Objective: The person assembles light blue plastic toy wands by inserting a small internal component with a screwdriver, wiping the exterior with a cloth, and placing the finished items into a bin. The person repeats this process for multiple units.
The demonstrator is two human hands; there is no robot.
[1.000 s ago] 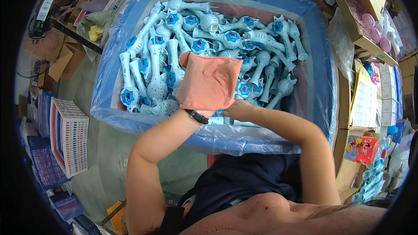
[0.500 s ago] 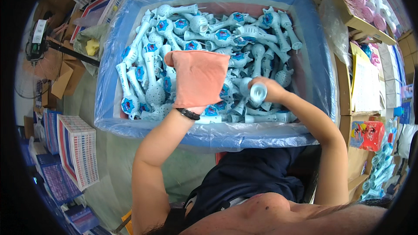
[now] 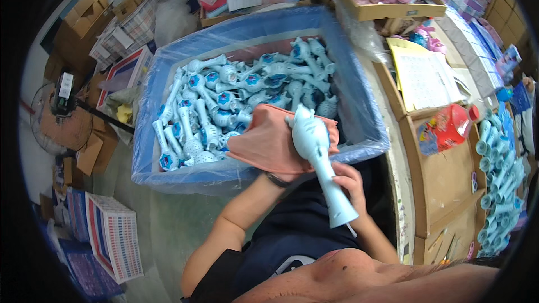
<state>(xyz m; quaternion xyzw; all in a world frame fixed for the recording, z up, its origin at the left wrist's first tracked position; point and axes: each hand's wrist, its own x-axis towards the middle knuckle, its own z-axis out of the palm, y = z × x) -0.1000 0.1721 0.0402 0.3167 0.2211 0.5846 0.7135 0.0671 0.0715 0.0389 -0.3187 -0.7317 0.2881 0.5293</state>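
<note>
Wand-shaped toy (image 3: 314,145) near bin rim (image 3: 196,177)

- The pale-blue wand (image 3: 315,148) you hold, centre of the frame: smooth plastic, softly shiny.
- Your salmon cloth (image 3: 264,141), just behind it: matt, creased fabric.
- The blue bin (image 3: 356,95), left of centre: you see wrinkled, glossy clear plastic film (image 3: 185,182) over its rim.
- Upper right, your white sheets (image 3: 426,78): flat paper.
- Right, your brown carton (image 3: 449,191): matt cardboard.
- Red package (image 3: 453,126) above: glossy.

Left forearm (image 3: 251,203) slanting forward, left hand covered, right forearm (image 3: 371,238) angled inward, right hand's (image 3: 355,188) fingers (image 3: 347,171) curled
</note>
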